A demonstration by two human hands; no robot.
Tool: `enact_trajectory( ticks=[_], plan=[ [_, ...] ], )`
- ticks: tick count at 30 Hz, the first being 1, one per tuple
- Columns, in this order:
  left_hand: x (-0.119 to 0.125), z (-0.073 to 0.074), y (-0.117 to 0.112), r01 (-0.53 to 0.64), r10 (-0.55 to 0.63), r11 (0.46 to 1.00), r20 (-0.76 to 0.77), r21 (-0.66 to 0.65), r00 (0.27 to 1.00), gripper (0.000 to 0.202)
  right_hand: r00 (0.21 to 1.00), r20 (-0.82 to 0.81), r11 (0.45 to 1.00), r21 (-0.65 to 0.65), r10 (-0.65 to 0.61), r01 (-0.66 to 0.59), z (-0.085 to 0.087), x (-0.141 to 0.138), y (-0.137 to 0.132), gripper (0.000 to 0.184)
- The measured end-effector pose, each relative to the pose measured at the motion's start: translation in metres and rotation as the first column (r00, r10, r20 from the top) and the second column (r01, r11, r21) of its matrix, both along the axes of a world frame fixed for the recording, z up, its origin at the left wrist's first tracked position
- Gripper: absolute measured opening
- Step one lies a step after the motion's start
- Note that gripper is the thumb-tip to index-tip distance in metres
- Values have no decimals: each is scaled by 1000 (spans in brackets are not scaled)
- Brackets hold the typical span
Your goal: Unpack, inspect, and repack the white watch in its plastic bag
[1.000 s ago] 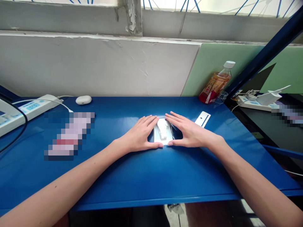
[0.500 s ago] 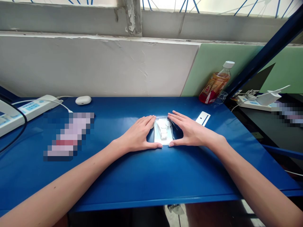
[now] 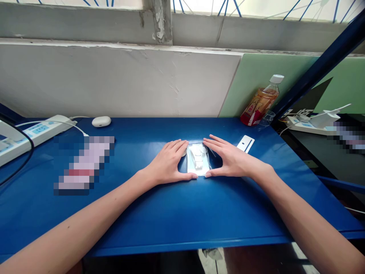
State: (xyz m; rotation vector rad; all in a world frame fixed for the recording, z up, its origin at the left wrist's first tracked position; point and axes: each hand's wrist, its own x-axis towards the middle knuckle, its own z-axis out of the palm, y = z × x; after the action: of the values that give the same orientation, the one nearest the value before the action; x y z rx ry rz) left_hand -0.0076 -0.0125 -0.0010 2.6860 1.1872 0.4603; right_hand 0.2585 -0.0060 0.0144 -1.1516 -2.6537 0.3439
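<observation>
A small clear plastic packet [image 3: 199, 161] with a white strap-like item inside lies flat on the blue desk, between my two hands. My left hand [image 3: 172, 161] rests at the packet's left side, fingers stretched forward and thumb apart, the thumb tip at its near edge. On the other side my right hand [image 3: 227, 156] mirrors it, thumb at the near right corner and fingertips by the far right corner. Neither hand is closed around the packet. Beyond my right hand lies a white card [image 3: 245, 144] with a dark slot, partly covered by that hand.
A pixelated phone-like object [image 3: 88, 161] with a white cable lies left, near a power strip [image 3: 42, 129] and a white earbud case [image 3: 101, 121]. A drink bottle [image 3: 261, 102] leans at the back right beside a blue metal post [image 3: 310, 62]. The blue desk [image 3: 182, 213] ends in front.
The whole view has shifted very slightly. My hands and the packet keep the same places on the desk.
</observation>
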Motion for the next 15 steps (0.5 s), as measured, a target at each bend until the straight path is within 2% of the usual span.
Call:
enact_trajectory(
  ticks=[8,12,15],
  plan=[
    [-1,3,1,36,-35,999,-30,37,999,95,999,54,999,46,5,-8,3,1,-1,107],
    [-1,3,0,23,-20,998,-52,56,998,94,999,49,997,77,-1,-3,7,1,-2,111],
    [0,2,0,9,-6,998,-52,59,999,95,999,34,994,109,26,-29,9,0,-2,106]
  ],
)
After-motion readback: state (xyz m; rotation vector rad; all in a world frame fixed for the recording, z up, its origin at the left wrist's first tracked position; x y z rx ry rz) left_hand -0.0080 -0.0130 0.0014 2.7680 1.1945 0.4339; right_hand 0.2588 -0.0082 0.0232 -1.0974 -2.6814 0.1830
